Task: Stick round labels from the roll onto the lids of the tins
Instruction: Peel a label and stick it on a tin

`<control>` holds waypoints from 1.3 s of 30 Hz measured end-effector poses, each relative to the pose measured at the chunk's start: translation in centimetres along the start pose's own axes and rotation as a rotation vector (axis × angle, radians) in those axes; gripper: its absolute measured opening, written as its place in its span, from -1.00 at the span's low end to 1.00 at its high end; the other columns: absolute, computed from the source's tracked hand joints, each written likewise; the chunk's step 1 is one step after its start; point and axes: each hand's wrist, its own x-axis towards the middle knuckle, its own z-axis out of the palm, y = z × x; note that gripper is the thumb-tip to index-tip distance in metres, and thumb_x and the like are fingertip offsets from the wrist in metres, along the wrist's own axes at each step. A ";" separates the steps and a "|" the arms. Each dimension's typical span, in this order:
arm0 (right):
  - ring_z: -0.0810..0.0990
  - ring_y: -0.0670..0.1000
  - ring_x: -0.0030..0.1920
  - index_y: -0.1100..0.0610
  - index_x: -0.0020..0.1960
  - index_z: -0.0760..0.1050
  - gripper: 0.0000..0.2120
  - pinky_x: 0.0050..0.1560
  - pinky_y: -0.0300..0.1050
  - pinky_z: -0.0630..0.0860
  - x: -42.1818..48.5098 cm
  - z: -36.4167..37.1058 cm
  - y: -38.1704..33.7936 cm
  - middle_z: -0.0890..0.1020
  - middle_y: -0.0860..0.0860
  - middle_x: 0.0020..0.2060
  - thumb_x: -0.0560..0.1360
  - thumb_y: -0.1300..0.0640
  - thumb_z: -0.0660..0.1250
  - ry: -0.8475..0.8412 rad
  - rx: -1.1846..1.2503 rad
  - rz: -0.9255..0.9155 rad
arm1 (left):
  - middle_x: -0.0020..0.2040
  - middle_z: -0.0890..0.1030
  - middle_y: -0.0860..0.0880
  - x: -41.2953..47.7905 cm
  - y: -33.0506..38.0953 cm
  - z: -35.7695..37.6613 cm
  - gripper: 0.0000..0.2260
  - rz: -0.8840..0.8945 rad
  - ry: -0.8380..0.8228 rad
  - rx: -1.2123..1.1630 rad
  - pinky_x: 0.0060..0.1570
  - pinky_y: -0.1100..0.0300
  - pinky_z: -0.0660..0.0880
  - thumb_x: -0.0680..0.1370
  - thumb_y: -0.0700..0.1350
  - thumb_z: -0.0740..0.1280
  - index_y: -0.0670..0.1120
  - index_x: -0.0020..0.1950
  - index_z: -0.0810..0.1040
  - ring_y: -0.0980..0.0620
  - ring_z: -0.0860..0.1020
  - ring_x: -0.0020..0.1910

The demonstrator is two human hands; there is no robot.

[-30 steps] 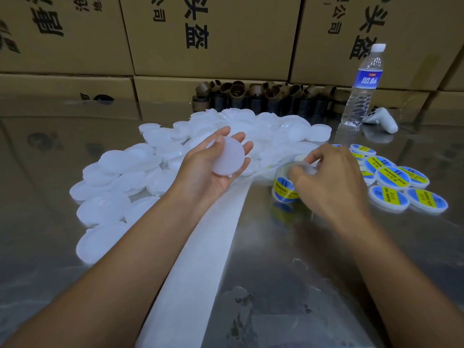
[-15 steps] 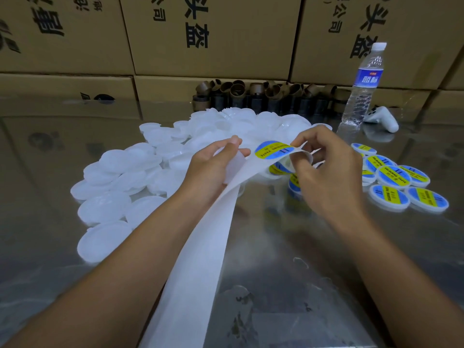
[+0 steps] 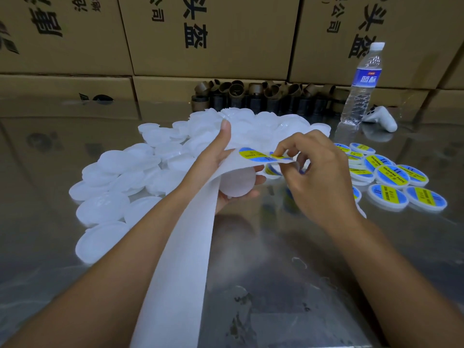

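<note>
Between grips: backing strip (image 3: 185,247), round label (image 3: 253,154); right grip (image 3: 324,182) pinches label edge, left grip (image 3: 216,156) cups blank lid (image 3: 237,183) under strip.

Glossy metal table (image 3: 276,259), matt white plastic lids (image 3: 105,209).

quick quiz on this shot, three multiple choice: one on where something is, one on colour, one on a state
1. Where is the one bare lid that is held up?
A on a shelf
B in the left hand, under the backing strip
C in a bucket

2. What colours is the label?
A red and white
B green and black
C yellow and blue

3. The right hand is:
A pinching the label's edge
B open and flat
C an empty fist

Answers:
1 B, the fingers curl round it beneath the strip.
2 C, a yellow band crosses blue.
3 A, the fingertips meet on the label's edge.
</note>
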 end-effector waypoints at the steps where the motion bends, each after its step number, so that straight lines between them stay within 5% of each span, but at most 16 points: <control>1: 0.42 -0.06 -0.29 0.02 -0.15 0.55 -0.77 -0.23 -0.09 0.37 0.0 0.0 0.0 0.47 -0.06 -0.19 0.38 0.35 0.33 -0.003 -0.001 0.009 | -0.17 0.71 -0.09 -0.2 0.1 0.1 -0.48 -0.008 -0.014 0.008 -0.36 0.13 0.60 0.18 0.37 0.26 -0.04 -0.31 0.73 -0.04 0.68 -0.24; 7: 0.47 -0.10 -0.20 -0.08 -0.15 0.51 -0.70 -0.25 -0.27 0.31 0.2 -0.1 0.2 0.51 -0.05 -0.16 0.39 0.33 0.27 -0.016 0.049 0.079 | -0.29 0.68 -0.07 -0.5 -0.4 1.0 -0.87 0.033 -0.014 0.044 -0.40 0.19 0.59 0.44 -0.05 0.39 -0.10 -0.17 0.65 0.02 0.66 -0.34; 13: 0.46 -0.18 -0.09 -0.06 0.01 0.59 -0.73 -0.09 -0.50 0.30 0.2 0.2 -0.1 0.55 -0.14 -0.14 0.42 0.11 0.17 -0.035 0.165 0.142 | -0.17 0.70 -0.10 -0.5 -0.5 0.9 -0.62 0.113 0.013 -0.009 -0.35 0.23 0.57 0.31 -0.06 0.43 -0.16 0.09 0.61 -0.05 0.69 -0.22; 18: 0.52 -0.20 -0.11 -0.11 0.02 0.55 -0.81 -0.14 -0.47 0.34 0.0 0.3 0.0 0.60 -0.14 -0.18 0.50 -0.10 0.22 -0.090 0.193 0.111 | 0.01 0.68 -0.20 -0.3 -0.9 0.5 -0.81 0.131 0.068 0.134 -0.02 0.07 0.56 0.50 -0.08 0.40 -0.09 0.08 0.63 -0.14 0.64 -0.07; 22: 0.49 -0.14 -0.16 -0.07 -0.03 0.57 -0.92 -0.13 -0.17 0.42 -0.1 0.4 0.3 0.56 -0.13 -0.24 0.49 0.03 0.34 -0.137 0.081 0.076 | -0.15 0.68 -0.11 -0.3 -1.0 0.5 -0.95 0.135 0.048 0.180 -0.32 0.26 0.54 0.49 -0.08 0.41 0.00 -0.06 0.63 -0.02 0.61 -0.26; 29: 0.47 -0.13 -0.11 -0.04 -0.05 0.58 -0.91 -0.12 -0.45 0.29 0.1 0.1 0.3 0.58 -0.08 -0.16 0.47 0.11 0.39 -0.130 0.059 0.034 | -0.14 0.68 -0.10 0.0 -1.3 0.3 -0.97 0.129 0.037 0.165 -0.26 0.23 0.52 0.48 -0.10 0.42 0.01 -0.10 0.64 -0.03 0.60 -0.23; 39: 0.44 -0.18 -0.08 -0.06 -0.06 0.58 -0.84 -0.10 -0.51 0.27 0.1 0.0 0.2 0.55 -0.06 -0.12 0.47 0.20 0.39 -0.147 0.089 0.011 | -0.18 0.68 -0.09 0.0 -1.3 0.4 -0.91 0.092 0.038 0.111 -0.36 0.25 0.54 0.53 -0.08 0.36 -0.06 -0.05 0.63 0.00 0.62 -0.30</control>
